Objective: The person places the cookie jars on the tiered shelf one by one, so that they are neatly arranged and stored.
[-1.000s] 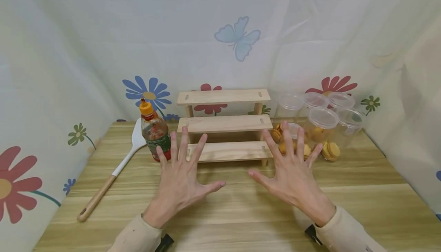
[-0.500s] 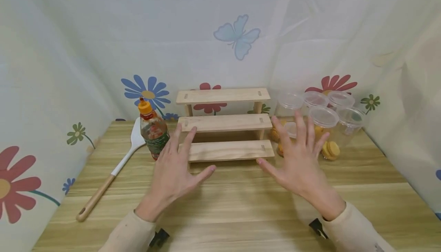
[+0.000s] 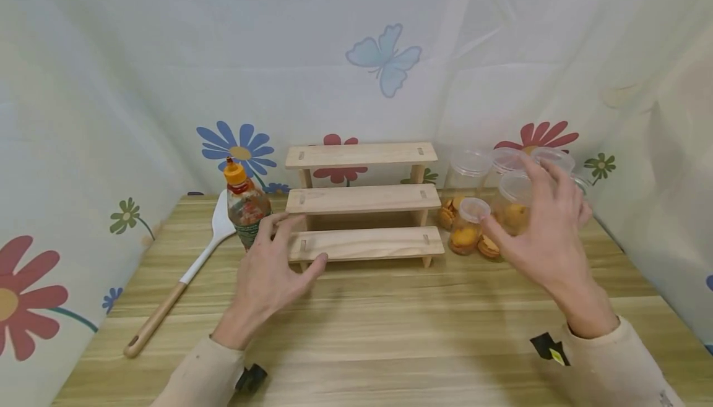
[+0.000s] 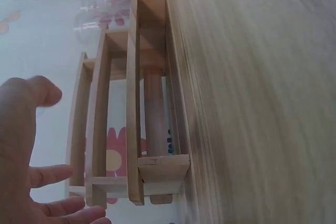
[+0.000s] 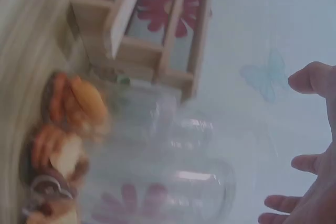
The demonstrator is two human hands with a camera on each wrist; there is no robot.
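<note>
In the head view my right hand (image 3: 557, 246) hovers over the front of a group of clear lidded jars holding yellow-brown cookies. Its fingers are spread and bent, and it hides the front right jars. A small jar (image 3: 465, 234) stands just left of the thumb. The right wrist view shows the fingers apart from a tall clear jar (image 5: 199, 182). My left hand (image 3: 267, 283) hangs loosely at the left end of a three-step wooden rack (image 3: 364, 243), thumb apart from the fingers, holding nothing. Behind its fingertips is a sauce bottle (image 3: 247, 206) with an orange cap.
A white spatula (image 3: 200, 265) with a wooden handle lies on the left of the wood-grain table (image 3: 384, 345). A flower-printed cloth (image 3: 312, 73) hangs behind and at the sides. Taller jars (image 3: 468, 166) stand at the back right, close beside the rack.
My right hand has moved right, its fingers bending more, and the small jar now shows fully. My left hand has drawn slightly left and down, its fingers less spread.
</note>
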